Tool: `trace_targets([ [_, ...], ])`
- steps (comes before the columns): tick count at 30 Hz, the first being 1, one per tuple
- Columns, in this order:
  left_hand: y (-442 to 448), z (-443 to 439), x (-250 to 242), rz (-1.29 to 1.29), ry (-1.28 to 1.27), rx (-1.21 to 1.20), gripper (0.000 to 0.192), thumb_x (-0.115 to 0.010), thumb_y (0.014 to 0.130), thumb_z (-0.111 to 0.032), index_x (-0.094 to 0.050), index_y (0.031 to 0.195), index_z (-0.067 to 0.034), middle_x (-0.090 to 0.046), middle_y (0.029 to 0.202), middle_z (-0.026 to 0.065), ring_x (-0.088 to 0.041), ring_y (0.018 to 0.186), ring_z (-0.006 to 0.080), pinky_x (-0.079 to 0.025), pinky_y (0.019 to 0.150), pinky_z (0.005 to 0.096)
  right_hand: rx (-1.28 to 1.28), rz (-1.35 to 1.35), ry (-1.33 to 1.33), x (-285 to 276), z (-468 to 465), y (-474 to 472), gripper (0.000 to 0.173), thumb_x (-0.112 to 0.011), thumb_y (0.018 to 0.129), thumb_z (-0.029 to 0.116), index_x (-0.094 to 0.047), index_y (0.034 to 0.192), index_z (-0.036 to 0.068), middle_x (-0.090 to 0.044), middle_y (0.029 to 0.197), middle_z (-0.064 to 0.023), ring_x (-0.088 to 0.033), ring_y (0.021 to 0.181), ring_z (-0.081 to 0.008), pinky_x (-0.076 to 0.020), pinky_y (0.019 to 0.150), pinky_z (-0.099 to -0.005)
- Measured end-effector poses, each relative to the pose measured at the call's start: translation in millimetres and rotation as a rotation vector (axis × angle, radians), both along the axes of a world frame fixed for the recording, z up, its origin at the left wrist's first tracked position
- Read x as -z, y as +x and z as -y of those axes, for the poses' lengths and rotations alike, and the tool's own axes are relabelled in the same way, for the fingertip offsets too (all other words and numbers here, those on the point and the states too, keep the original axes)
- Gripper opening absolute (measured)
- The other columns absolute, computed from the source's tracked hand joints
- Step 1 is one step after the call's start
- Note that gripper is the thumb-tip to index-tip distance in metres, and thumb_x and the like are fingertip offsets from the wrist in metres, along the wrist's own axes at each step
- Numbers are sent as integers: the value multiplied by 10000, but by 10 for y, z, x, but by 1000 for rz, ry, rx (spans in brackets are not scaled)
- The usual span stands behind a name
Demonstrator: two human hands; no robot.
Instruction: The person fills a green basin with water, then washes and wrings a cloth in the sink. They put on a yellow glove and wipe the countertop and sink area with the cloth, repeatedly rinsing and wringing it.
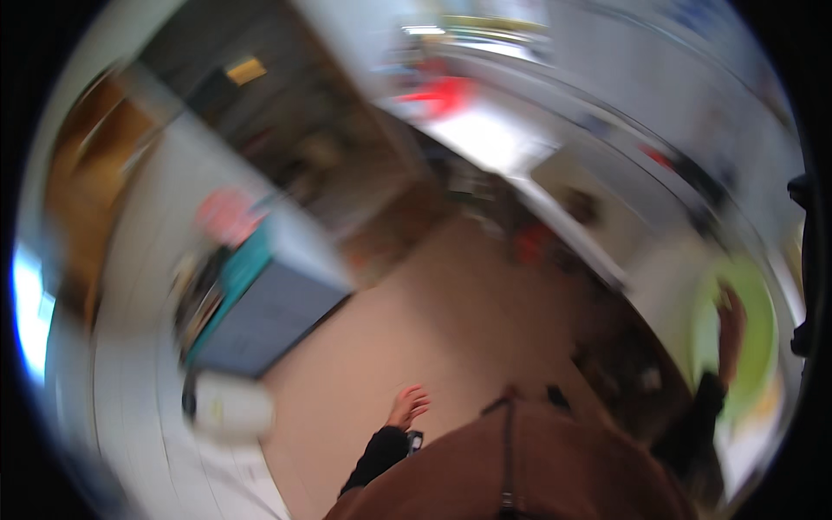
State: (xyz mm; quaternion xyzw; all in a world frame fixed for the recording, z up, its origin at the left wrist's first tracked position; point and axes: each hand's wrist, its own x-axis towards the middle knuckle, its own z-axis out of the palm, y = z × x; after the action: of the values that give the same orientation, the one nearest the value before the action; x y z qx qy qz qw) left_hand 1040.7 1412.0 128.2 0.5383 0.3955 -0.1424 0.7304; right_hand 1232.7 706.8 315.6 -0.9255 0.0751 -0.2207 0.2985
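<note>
My left hand (409, 404) hangs over the brown floor (390, 331), its fingers apart and holding nothing. A watch-like dark device (415, 442) shows at that wrist, beside the black sleeve. At the right, my right hand (730, 318) is over a light green round basin (757, 325) on the counter. Blur hides whether its fingers touch or grip anything there. My brown zipped garment (552, 455) fills the bottom of the view.
A long counter with a sink-like recess (585, 195) runs along the right, with red items (439, 96) at its far end. At left stand a grey cabinet with a teal top edge (266, 318) and a whitish container (231, 406). A dark doorway (279, 97) lies beyond.
</note>
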Motion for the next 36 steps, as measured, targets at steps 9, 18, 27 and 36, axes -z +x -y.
trace_targets([
  [9,-96,-100,1000,-375,162,421,397,-631,941,-208,-512,1302,-94,-623,1114,110,-646,959,256,-564,811,387,616,195,285,36,1800,-2031,270,-574,936,35,-642,1195,4,-716,1043,-120,-692,857,-175,-532,790,-291],
  [18,1016,1123,547,-90,112,504,414,-644,932,-219,-512,1300,-81,-591,1172,132,-626,990,282,-543,857,389,694,-293,125,1390,2586,-2733,488,-663,811,36,-598,1294,61,-607,1303,-135,-583,1186,-285,-443,1045,-355],
  [27,1509,2535,-576,122,19,775,434,-626,950,-209,-501,1345,-83,-580,1171,124,-624,1006,240,-529,853,352,807,-417,-147,1878,2529,-2349,106,-464,954,100,-548,1015,122,-593,976,-158,-620,955,-392,-500,832,-528],
  [36,1701,3206,-1074,287,-14,1124,437,-599,973,-245,-511,1365,-73,-613,1174,109,-627,1004,187,-517,872,315,259,-653,613,1161,1116,-2816,265,-603,796,192,-658,988,17,-670,851,-96,-626,747,-191,-518,691,-333],
])
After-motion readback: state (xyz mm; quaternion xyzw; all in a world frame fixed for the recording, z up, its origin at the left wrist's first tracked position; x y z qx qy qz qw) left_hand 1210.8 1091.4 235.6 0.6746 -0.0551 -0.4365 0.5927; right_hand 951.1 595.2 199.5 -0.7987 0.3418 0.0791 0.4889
